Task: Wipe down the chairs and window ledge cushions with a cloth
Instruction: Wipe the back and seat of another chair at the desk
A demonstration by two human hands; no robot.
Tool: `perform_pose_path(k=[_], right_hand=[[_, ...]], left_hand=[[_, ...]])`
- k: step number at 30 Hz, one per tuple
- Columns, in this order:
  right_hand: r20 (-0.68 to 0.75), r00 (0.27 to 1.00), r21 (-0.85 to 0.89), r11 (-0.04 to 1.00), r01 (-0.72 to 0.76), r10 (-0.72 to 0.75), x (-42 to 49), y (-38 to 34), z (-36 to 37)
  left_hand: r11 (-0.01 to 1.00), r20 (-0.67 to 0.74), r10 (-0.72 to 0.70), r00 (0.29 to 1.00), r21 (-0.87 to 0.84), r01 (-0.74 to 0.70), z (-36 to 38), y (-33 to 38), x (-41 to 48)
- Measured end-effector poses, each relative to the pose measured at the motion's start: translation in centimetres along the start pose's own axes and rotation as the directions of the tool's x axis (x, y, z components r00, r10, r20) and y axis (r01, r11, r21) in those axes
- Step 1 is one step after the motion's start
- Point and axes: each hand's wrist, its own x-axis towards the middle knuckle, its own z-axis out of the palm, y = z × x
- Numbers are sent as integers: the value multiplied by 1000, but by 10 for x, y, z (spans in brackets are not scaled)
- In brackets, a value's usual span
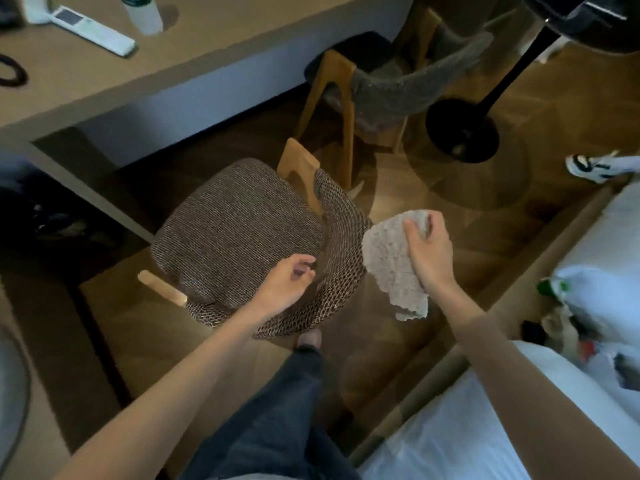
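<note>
A chair with a brown woven seat, curved woven backrest and wooden frame stands in front of me. My right hand grips a pale grey cloth, which hangs down just right of the backrest's outer side. My left hand hovers over the near edge of the backrest with fingers loosely curled, holding nothing. A second chair with grey upholstery stands farther back by the desk.
A long wooden desk with a white remote and a bottle runs along the left and back. A black floor stand base sits at right. A white bed with bags lies at lower right. Another person's shoe is at far right.
</note>
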Motion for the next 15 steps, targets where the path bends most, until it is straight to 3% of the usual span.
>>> perform_pose_path(k=[7,11,15], right_hand=[[90,994,-37,997,68,-65,94,-18,11],[169,981,-51,994,100,-90,147,-39,31],[261,942,-52,972,231,-209,212,-54,72]], left_hand=[[999,32,-39,999,-21,40,18,30,70],[980,33,-180,983,-82,182,22,43,110],[944,60,-277,959,-171,283,31,42,144]])
